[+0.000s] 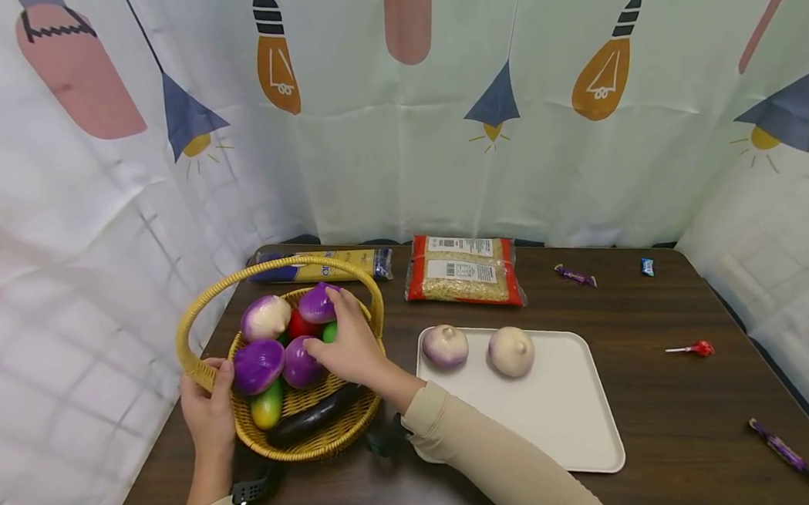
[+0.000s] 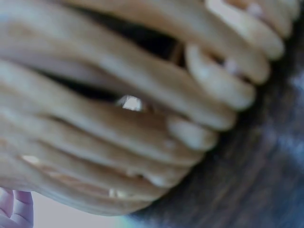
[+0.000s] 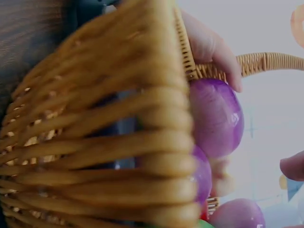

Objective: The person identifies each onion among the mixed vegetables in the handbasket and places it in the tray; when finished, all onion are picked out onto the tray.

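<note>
A yellow wicker basket (image 1: pixel 305 448) stands at the left of the table. My left hand (image 1: pixel 208 407) grips its left side by the handle's foot, thumb over the rim. Over the basket's right side reaches my right hand (image 1: pixel 351 348), thumb and fingers spread apart. Its fingertips overlap an upper purple turnip (image 1: pixel 319 304), and its thumb overlaps a lower purple turnip (image 1: pixel 302 364). Also in the basket are another purple turnip (image 1: pixel 258 367), a white-and-purple turnip (image 1: pixel 266 318), an eggplant (image 1: pixel 313 419), a yellow-green vegetable (image 1: pixel 267 406) and a red one (image 1: pixel 301 325), partly hidden.
Right of the basket, a white tray (image 1: pixel 547 421) holds two pale turnips (image 1: pixel 512 352). Behind are a bag of grain (image 1: pixel 464 270) and a blue-yellow pasta packet (image 1: pixel 336 266). Wrapped candies (image 1: pixel 785 452) and a red lollipop (image 1: pixel 701 349) lie at the right. A curtain (image 1: pixel 399 168) hangs behind.
</note>
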The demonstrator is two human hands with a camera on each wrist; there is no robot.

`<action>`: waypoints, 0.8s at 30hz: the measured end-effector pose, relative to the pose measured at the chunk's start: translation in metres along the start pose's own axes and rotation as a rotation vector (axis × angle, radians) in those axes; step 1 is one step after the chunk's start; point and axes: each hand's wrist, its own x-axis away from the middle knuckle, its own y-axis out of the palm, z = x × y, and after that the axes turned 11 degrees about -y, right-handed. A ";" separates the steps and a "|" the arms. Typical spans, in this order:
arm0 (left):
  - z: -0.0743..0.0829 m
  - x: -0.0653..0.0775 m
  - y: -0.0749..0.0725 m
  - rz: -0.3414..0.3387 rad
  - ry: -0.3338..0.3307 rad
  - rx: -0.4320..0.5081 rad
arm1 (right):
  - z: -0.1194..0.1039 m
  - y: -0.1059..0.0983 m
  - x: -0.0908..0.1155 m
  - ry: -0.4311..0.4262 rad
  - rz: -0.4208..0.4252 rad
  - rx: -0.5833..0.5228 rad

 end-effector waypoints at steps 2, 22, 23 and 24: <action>-0.001 0.000 -0.001 0.005 -0.012 0.009 | 0.000 0.001 -0.005 0.034 -0.001 -0.003; -0.015 -0.006 -0.007 0.040 -0.029 -0.049 | 0.004 0.018 -0.038 0.143 -0.008 -0.021; -0.017 -0.007 -0.007 0.042 -0.027 -0.058 | 0.004 0.019 -0.039 0.137 -0.022 -0.004; -0.018 -0.007 -0.008 0.044 -0.027 -0.068 | 0.004 0.021 -0.041 0.125 -0.035 0.016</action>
